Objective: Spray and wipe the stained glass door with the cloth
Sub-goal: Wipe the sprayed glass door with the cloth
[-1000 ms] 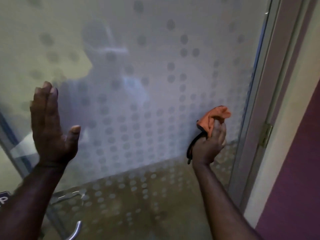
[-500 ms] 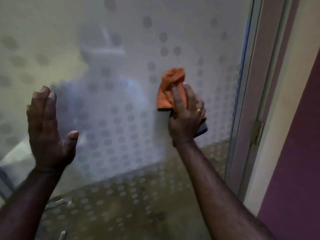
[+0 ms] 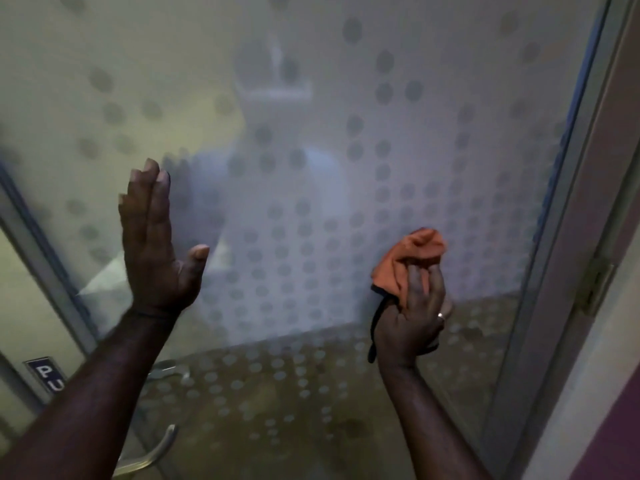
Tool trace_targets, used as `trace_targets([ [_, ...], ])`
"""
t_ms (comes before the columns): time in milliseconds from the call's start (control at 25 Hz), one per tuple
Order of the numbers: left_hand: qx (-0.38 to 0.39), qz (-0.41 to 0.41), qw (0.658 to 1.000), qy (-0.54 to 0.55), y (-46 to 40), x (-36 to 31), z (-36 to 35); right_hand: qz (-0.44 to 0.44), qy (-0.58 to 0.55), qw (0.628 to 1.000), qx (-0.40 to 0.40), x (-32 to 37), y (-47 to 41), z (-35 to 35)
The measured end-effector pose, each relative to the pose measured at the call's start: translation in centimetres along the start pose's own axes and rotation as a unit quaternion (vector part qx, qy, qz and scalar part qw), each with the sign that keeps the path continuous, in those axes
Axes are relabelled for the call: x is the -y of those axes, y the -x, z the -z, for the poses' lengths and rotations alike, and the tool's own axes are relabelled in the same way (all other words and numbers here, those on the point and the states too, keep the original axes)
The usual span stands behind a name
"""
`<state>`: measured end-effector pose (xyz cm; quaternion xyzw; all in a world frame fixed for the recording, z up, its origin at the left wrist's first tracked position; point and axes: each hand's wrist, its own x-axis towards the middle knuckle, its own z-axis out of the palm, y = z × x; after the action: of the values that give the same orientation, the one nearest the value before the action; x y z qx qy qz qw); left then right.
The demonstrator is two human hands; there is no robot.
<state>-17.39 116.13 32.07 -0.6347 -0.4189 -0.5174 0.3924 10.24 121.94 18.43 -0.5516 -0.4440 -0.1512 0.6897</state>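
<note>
A frosted glass door (image 3: 346,98) with a pattern of grey dots fills most of the view. My right hand (image 3: 415,313) presses a bunched orange cloth (image 3: 412,254) with a dark edge against the glass at the lower right. My left hand (image 3: 156,244) is held flat with fingers together and thumb out, palm on or just off the glass at the left. No spray bottle is in view.
A metal door frame (image 3: 568,237) with a brass hinge (image 3: 595,285) runs down the right side, next to a purple wall (image 3: 616,438). At the lower left are a curved metal door handle (image 3: 156,452) and a blue sign (image 3: 46,374) with white letters.
My right hand with the cloth went up and left across the glass, then came back down to the lower right. My left hand stayed flat at the left.
</note>
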Motion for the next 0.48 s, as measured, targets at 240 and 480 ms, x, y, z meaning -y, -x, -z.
trace_targets([
  [240, 0.003, -0.007, 1.000, -0.010, 0.4, 0.3, -0.2, 0.122, -0.055, 0.990, -0.040, 7.0, -6.0, -1.1],
  [480, -0.004, 0.010, 1.000, 0.004, -0.1, 0.6, 0.1, 0.003, -0.024, 0.993, -0.115, 1.5, -10.6, -0.8],
])
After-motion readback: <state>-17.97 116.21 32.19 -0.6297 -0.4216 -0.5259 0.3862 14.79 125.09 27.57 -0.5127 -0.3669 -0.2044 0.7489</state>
